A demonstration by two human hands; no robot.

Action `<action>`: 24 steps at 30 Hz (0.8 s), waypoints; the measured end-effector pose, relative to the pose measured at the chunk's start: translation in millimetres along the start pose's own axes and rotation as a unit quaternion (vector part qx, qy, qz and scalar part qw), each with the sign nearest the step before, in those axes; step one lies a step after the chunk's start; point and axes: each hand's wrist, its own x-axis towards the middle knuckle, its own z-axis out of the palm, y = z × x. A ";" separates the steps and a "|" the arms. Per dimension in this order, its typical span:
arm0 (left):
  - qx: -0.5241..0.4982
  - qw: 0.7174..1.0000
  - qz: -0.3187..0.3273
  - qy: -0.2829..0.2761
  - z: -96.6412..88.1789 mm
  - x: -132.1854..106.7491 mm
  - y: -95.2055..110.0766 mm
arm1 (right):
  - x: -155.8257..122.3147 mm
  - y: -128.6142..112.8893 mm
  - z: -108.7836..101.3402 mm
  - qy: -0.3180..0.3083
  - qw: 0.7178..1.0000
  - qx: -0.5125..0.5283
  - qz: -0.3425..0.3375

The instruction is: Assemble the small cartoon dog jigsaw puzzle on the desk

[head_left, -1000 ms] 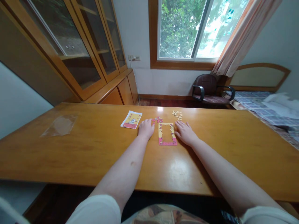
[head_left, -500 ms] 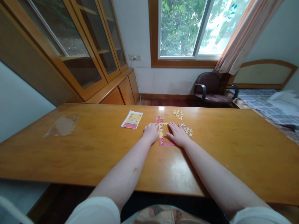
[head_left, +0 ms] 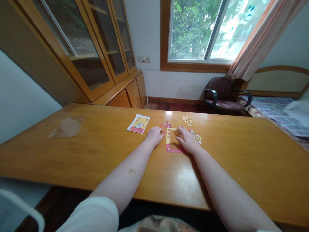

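A partly assembled jigsaw puzzle border [head_left: 168, 141], yellow above and pink along the bottom, lies flat on the table. My right hand [head_left: 189, 140] rests over its right side with fingers spread, hiding that edge. Just left of the border is my left hand [head_left: 154, 136], fingers bent and thumb apart from them, beside a small pink puzzle piece [head_left: 163, 132]. Pink puzzle pieces [head_left: 166, 124] are heaped above the border's top left corner. To the right of my right hand's fingers lie white and yellowish puzzle pieces [head_left: 198, 138].
Pale yellow puzzle pieces [head_left: 187, 120] lie near the far edge of the wooden table [head_left: 108, 151]. A picture card [head_left: 138, 123] is left of the puzzle, and a clear plastic bag [head_left: 67, 126] lies farther left. Beyond the table stands an office chair [head_left: 218, 91].
My left hand has drawn away leftward from the border's left edge, and its fingers have parted. The right hand stays over the border's right side. The camera view has shifted slightly.
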 end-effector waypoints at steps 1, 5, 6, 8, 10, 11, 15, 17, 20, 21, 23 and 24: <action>-0.001 1.000 -0.002 0.001 0.6 1.2 0.1 | 0.3 -0.4 -0.7 0.006 1.000 0.000 -0.008; -0.008 1.000 -0.013 0.014 2.2 4.8 -0.7 | 0.8 -4.7 -0.6 0.012 0.999 -0.002 -0.033; -0.010 1.000 -0.013 0.014 2.2 5.2 -1.0 | 0.6 -5.7 -0.2 0.011 0.999 -0.001 -0.037; -0.017 1.000 -0.018 0.010 1.6 5.4 -1.4 | -0.1 -6.7 0.2 0.011 0.999 0.005 -0.046; -0.025 0.999 -0.024 0.003 0.3 5.2 -1.6 | -0.7 -5.6 -0.3 0.016 0.998 0.010 -0.052; -0.028 0.999 -0.028 -0.001 -0.5 5.1 -1.6 | -0.8 -4.4 -0.8 0.021 0.998 0.011 -0.053; -0.042 0.998 -0.040 -0.010 -2.7 4.1 -1.2 | -0.2 0.6 -3.3 0.037 0.998 0.013 -0.040; -0.058 0.997 -0.045 -0.011 -2.8 3.5 -1.1 | 0.1 1.2 -3.9 0.040 0.998 0.015 -0.034; -0.101 0.993 -0.053 -0.009 -2.3 2.9 -1.3 | -0.1 -0.7 -3.9 0.039 0.998 0.018 -0.036; -0.124 0.991 -0.054 -0.004 -2.4 2.7 -1.2 | -0.3 -1.6 -3.7 0.040 0.998 0.018 -0.038; -0.182 0.982 -0.045 0.007 -2.8 2.5 -0.5 | -0.5 -3.1 -3.4 0.047 0.998 0.020 -0.046; -0.213 0.977 -0.033 0.013 -3.1 2.4 0.3 | -0.4 -3.7 -3.2 0.051 0.997 0.021 -0.052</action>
